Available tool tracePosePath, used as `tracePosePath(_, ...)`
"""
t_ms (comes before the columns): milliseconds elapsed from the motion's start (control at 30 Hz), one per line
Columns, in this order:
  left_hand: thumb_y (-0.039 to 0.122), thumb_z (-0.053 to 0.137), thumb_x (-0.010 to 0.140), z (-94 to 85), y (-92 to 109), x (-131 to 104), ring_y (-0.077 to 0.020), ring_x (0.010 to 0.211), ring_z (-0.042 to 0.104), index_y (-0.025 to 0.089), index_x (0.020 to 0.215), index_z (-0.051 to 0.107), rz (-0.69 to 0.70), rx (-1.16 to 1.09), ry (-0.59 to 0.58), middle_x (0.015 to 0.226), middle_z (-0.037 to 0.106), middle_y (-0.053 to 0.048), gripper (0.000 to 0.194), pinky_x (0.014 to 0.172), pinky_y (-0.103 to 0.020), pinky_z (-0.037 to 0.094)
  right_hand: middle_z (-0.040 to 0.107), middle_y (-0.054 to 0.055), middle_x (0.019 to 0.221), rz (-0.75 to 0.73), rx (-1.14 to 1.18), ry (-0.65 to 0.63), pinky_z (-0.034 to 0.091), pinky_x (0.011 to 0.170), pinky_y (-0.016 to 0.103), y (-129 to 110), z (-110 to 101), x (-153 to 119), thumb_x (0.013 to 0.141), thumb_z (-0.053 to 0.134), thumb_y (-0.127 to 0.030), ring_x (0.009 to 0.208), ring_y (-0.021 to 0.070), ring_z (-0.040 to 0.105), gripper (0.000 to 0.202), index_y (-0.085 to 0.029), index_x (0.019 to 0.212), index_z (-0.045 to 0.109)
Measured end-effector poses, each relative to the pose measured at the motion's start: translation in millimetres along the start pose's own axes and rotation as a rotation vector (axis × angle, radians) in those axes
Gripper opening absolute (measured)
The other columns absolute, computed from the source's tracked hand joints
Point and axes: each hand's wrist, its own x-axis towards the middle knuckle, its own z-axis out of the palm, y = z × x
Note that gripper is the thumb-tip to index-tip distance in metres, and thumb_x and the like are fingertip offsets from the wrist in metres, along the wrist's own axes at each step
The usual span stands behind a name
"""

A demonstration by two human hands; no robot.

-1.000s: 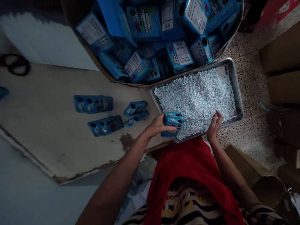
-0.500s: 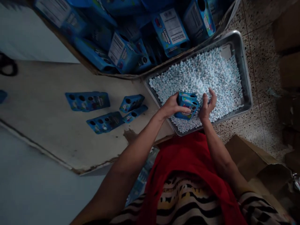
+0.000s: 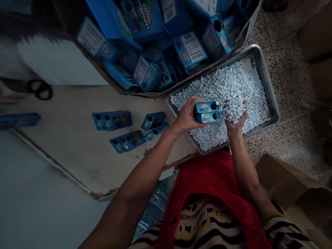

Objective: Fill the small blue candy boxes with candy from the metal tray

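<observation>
**Handful of candies beside the box mouths**

Left hand gripped two stacked blue boxes, long axis 9-to-3, openings facing 3 o'clock. Right hand, touching there, cupped small white candies above the tray.

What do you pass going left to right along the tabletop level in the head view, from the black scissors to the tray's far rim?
Black scissors → flat blue punched card boxes → left hand → two small blue boxes it grips → right hand cupping pale blue-white pellets → metal tray rim.
</observation>
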Motion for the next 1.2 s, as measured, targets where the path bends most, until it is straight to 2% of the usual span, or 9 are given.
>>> tracePosePath(67, 0.027, 0.096, 0.067, 1.4, -4, -8, -0.0282, 0.118, 0.065, 0.023, 0.135, 0.059, -0.034, 0.037, -0.004, 0.125, 0.065, -0.007, 0.077, 0.104, -0.043, 0.055, 0.078, 0.006, 0.106, -0.003, -0.018, -0.093, 0.066, 0.093, 0.041, -7, 14, -16, 0.087, 0.068, -0.065, 0.102, 0.0229, 0.075, 0.041, -0.025, 0.099, 0.073)
tracePosePath(167, 0.021, 0.097, 0.065, 10.1, -6, -13, -0.0279, 0.119, 0.065, 0.022, 0.134, 0.059, -0.068, 0.021, -0.024, 0.125, 0.064, -0.006, 0.079, 0.101, -0.040, 0.055, 0.076, 0.006, 0.117, -0.103, -0.123, -0.228, 0.063, 0.102, 0.048, -14, 35, -38, 0.090, 0.065, -0.065, 0.116, 0.0266, 0.074, 0.041, -0.027, 0.101, 0.074)
tracePosePath(333, 0.023, 0.097, 0.066, 20.4, -8, -18, -0.0277, 0.119, 0.067, 0.025, 0.138, 0.058, -0.121, -0.007, -0.033, 0.127, 0.065, -0.005, 0.082, 0.099, -0.039, 0.056, 0.074, 0.005, 0.130, -0.237, -0.259, -0.280, 0.055, 0.112, 0.058, -13, 55, -50, 0.091, 0.059, -0.069, 0.121, 0.0295, 0.072, 0.044, -0.027, 0.099, 0.071)
tracePosePath(467, 0.020, 0.094, 0.068, 18.6, -12, -27, -0.0276, 0.120, 0.069, 0.026, 0.139, 0.055, -0.191, 0.016, -0.099, 0.131, 0.067, -0.005, 0.081, 0.100, -0.038, 0.056, 0.073, 0.008, 0.132, -0.196, -0.304, -0.258, 0.056, 0.108, 0.056, -9, 59, -43, 0.092, 0.051, -0.075, 0.113, 0.0287, 0.074, 0.053, -0.027, 0.102, 0.069)
tracePosePath(600, 0.025, 0.094, 0.069, 14.6, -11, -35, -0.0289, 0.118, 0.070, 0.025, 0.135, 0.056, -0.277, 0.073, -0.128, 0.130, 0.069, -0.006, 0.076, 0.099, -0.040, 0.057, 0.074, 0.009, 0.125, -0.158, -0.309, -0.216, 0.057, 0.109, 0.057, -4, 60, -41, 0.091, 0.047, -0.081, 0.102, 0.0281, 0.074, 0.059, -0.028, 0.100, 0.071)
tracePosePath(700, 0.026, 0.094, 0.069, 12.0, -6, -36, -0.0290, 0.117, 0.071, 0.024, 0.136, 0.056, -0.317, 0.093, -0.149, 0.130, 0.070, -0.006, 0.077, 0.099, -0.039, 0.057, 0.075, 0.009, 0.117, -0.175, -0.269, -0.204, 0.056, 0.112, 0.058, 2, 60, -42, 0.092, 0.046, -0.083, 0.107, 0.0295, 0.073, 0.062, -0.027, 0.094, 0.072)
tracePosePath(833, 0.033, 0.097, 0.066, 7.9, 3, -34, -0.0290, 0.113, 0.074, 0.024, 0.133, 0.057, -0.359, 0.096, -0.130, 0.123, 0.073, -0.005, 0.078, 0.094, -0.036, 0.058, 0.074, 0.008, 0.107, -0.205, -0.258, -0.291, 0.055, 0.113, 0.056, 7, 60, -45, 0.097, 0.043, -0.082, 0.109, 0.0276, 0.072, 0.063, -0.026, 0.086, 0.070)
tracePosePath(1033, 0.042, 0.099, 0.064, 10.9, 6, -29, -0.0256, 0.106, 0.075, 0.026, 0.133, 0.056, -0.335, 0.066, 0.006, 0.117, 0.075, -0.002, 0.083, 0.089, -0.034, 0.058, 0.072, 0.006, 0.099, -0.339, -0.465, -0.404, 0.056, 0.106, 0.049, 4, 67, -52, 0.098, 0.042, -0.084, 0.105, 0.0258, 0.070, 0.066, -0.025, 0.083, 0.068)
tracePosePath(1200, 0.041, 0.098, 0.064, 20.4, 3, -29, -0.0256, 0.107, 0.076, 0.025, 0.133, 0.056, -0.304, 0.063, 0.006, 0.122, 0.075, -0.003, 0.082, 0.089, -0.033, 0.058, 0.077, 0.004, 0.096, -0.502, -0.595, -0.562, 0.053, 0.104, 0.047, 7, 62, -56, 0.105, 0.047, -0.069, 0.099, 0.0245, 0.071, 0.055, -0.028, 0.088, 0.078)
